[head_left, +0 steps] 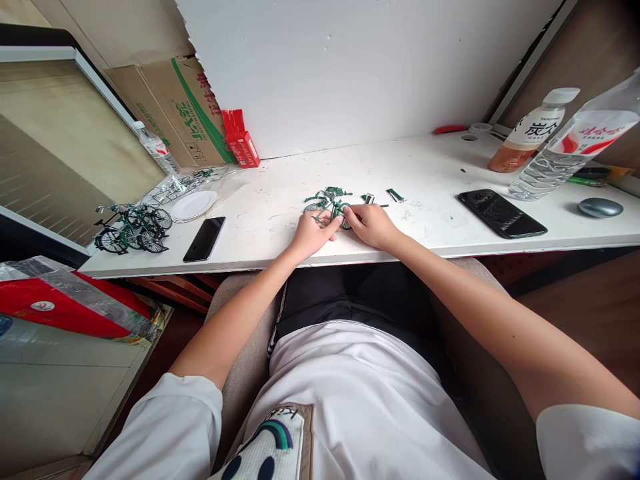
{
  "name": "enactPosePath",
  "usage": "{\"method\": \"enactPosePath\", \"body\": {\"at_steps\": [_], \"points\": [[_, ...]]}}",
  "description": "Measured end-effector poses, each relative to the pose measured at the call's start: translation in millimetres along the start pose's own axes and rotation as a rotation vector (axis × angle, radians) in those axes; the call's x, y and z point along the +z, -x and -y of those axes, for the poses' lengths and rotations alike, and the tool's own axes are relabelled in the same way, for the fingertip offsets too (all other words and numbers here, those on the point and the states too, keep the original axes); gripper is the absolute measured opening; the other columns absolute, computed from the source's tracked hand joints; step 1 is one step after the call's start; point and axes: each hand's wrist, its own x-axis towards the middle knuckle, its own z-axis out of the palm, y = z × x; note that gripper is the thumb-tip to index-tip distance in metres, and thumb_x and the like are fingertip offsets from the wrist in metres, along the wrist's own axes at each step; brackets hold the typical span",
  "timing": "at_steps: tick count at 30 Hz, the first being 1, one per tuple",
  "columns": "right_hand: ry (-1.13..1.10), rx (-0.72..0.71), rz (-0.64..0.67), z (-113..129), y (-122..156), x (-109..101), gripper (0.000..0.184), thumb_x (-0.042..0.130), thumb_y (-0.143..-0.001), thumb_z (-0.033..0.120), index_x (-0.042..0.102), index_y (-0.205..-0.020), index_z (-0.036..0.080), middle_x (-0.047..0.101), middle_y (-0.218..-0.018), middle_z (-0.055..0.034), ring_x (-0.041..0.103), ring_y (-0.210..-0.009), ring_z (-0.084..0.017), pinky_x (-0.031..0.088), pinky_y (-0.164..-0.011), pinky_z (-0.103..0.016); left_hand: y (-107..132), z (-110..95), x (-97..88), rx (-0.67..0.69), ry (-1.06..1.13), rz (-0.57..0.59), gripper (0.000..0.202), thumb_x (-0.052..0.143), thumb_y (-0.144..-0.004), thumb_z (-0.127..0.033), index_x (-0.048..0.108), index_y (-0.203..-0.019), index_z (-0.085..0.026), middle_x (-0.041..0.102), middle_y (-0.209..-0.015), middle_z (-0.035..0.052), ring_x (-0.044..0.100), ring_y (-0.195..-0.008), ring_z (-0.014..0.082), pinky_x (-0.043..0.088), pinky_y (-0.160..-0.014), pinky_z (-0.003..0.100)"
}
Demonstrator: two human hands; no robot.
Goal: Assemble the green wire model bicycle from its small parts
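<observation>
Near the front edge of the white table, both my hands are closed on a small green model bicycle (pixel 334 203). My left hand (pixel 315 232) pinches its lower part from the left, thumb reaching toward the right hand. From the other side, my right hand (pixel 369 223) grips near the spoked wheel with thumb and fingers together. My fingers hide part of the frame and wheels. Just behind my right hand lie small dark green and silver parts (pixel 368 199), and a little farther right is a green part (pixel 395 195).
Several finished-looking model bicycles (pixel 135 227) stand at the left, near a phone (pixel 204 239) and white plates (pixel 194 205). A red box (pixel 241 140) and carton (pixel 175 113) stand behind. Rightward are another phone (pixel 501 213), a mouse (pixel 600 207) and bottles (pixel 553 157).
</observation>
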Motion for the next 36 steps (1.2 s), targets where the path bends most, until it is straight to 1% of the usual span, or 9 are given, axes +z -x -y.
{"method": "enactPosePath", "body": {"at_steps": [6, 10, 13, 16, 21, 27, 36], "points": [[-0.002, 0.001, 0.001, 0.2, -0.2, -0.2, 0.052, 0.034, -0.116, 0.052, 0.041, -0.072, 0.025, 0.052, -0.061, -0.0037, 0.042, -0.059, -0.019, 0.03, -0.068, -0.037, 0.1, -0.5, 0.8, 0.001, 0.013, -0.017, 0.039, 0.083, -0.098, -0.037, 0.061, -0.072, -0.019, 0.077, -0.072, 0.0036, 0.079, -0.064, 0.0175, 0.054, -0.057, 0.022], [-0.005, 0.005, 0.004, 1.3, 0.1, -0.6, 0.053, 0.033, -0.116, 0.054, 0.04, -0.072, 0.025, 0.052, -0.062, -0.0036, 0.041, -0.059, -0.019, 0.029, -0.067, -0.037, -0.3, -0.1, 0.4, -0.003, 0.008, -0.017, 0.038, 0.083, -0.098, -0.036, 0.062, -0.072, -0.018, 0.079, -0.075, 0.0043, 0.079, -0.063, 0.0165, 0.054, -0.058, 0.022], [-0.005, 0.009, 0.003, 2.1, 0.3, -0.9, 0.053, 0.033, -0.116, 0.054, 0.041, -0.072, 0.025, 0.051, -0.062, -0.0035, 0.04, -0.059, -0.019, 0.029, -0.067, -0.037, -0.4, 0.5, 0.0, -0.004, 0.005, -0.016, 0.036, 0.084, -0.097, -0.039, 0.066, -0.075, -0.018, 0.08, -0.078, 0.0049, 0.078, -0.062, 0.0158, 0.055, -0.058, 0.022], [-0.001, 0.013, 0.003, 2.7, 0.4, -1.2, 0.053, 0.033, -0.115, 0.054, 0.041, -0.072, 0.025, 0.051, -0.061, -0.0035, 0.04, -0.059, -0.019, 0.029, -0.066, -0.037, -0.1, 0.3, -0.2, -0.007, 0.003, -0.013, 0.038, 0.086, -0.097, -0.041, 0.065, -0.074, -0.018, 0.081, -0.078, 0.0052, 0.078, -0.062, 0.0162, 0.055, -0.058, 0.022], [0.002, 0.013, 0.003, 3.4, 0.6, -2.0, 0.055, 0.031, -0.116, 0.057, 0.04, -0.072, 0.025, 0.051, -0.062, -0.0038, 0.04, -0.059, -0.019, 0.029, -0.066, -0.037, -0.2, -0.8, -0.2, -0.015, -0.001, -0.012, 0.034, 0.084, -0.098, -0.037, 0.067, -0.076, -0.018, 0.081, -0.079, 0.0056, 0.078, -0.062, 0.0158, 0.055, -0.059, 0.022], [0.013, 0.016, -0.003, 3.5, 0.8, -1.6, 0.061, 0.028, -0.116, 0.062, 0.045, -0.071, 0.025, 0.055, -0.062, -0.0052, 0.042, -0.059, -0.02, 0.03, -0.065, -0.037, -1.0, 0.4, -0.1, -0.003, -0.01, -0.012, 0.031, 0.083, -0.097, -0.037, 0.07, -0.077, -0.017, 0.082, -0.079, 0.0054, 0.077, -0.061, 0.0152, 0.056, -0.059, 0.022], [0.015, 0.024, 0.0, 2.6, 0.3, -0.9, 0.06, 0.029, -0.116, 0.061, 0.045, -0.071, 0.025, 0.057, -0.063, -0.0059, 0.044, -0.059, -0.02, 0.031, -0.065, -0.037, -1.7, 0.8, 0.2, -0.019, -0.005, -0.014, 0.032, 0.085, -0.097, -0.038, 0.07, -0.078, -0.017, 0.082, -0.079, 0.0057, 0.076, -0.06, 0.0149, 0.056, -0.059, 0.023]]}}
